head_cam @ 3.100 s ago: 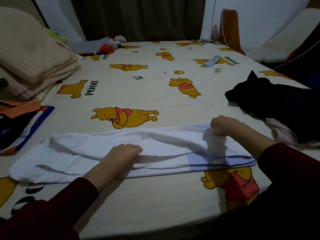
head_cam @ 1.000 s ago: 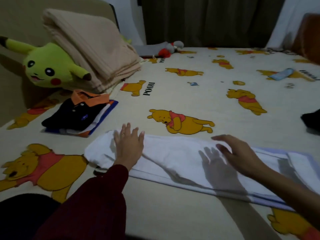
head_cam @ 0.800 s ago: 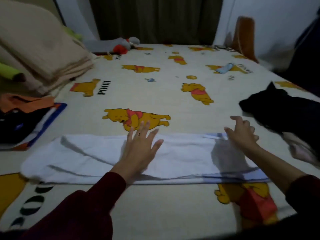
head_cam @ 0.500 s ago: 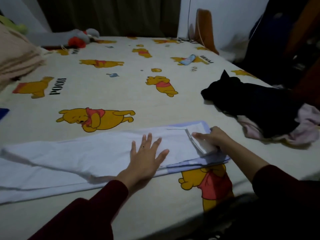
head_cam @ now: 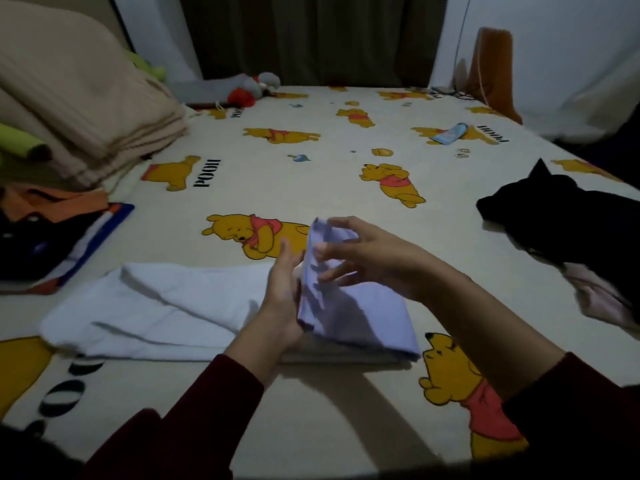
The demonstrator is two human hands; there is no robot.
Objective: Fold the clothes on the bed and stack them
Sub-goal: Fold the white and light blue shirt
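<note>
Both hands meet above the middle of the bed: my right hand (head_cam: 360,258) has fingers and thumb curled round the lifted end of the long white cloth garment (head_cam: 180,306), pinching a bunched fold of it, and my left hand (head_cam: 282,299) stands edge-up, palm pressed flat against that raised part with fingers straight. Dark red sleeves (head_cam: 194,424) cover both forearms up to the wrists. I see the garment's right end raised and doubled toward the middle, looking pale lilac in the dim light, while its left part lies flat on the cream bear-print bedsheet (head_cam: 311,174). To the left sits a stack of folded clothes topped by a black and orange shirt (head_cam: 41,230), beside folded beige blankets (head_cam: 86,109). A black crumpled garment (head_cam: 568,226) lies on the right.
</note>
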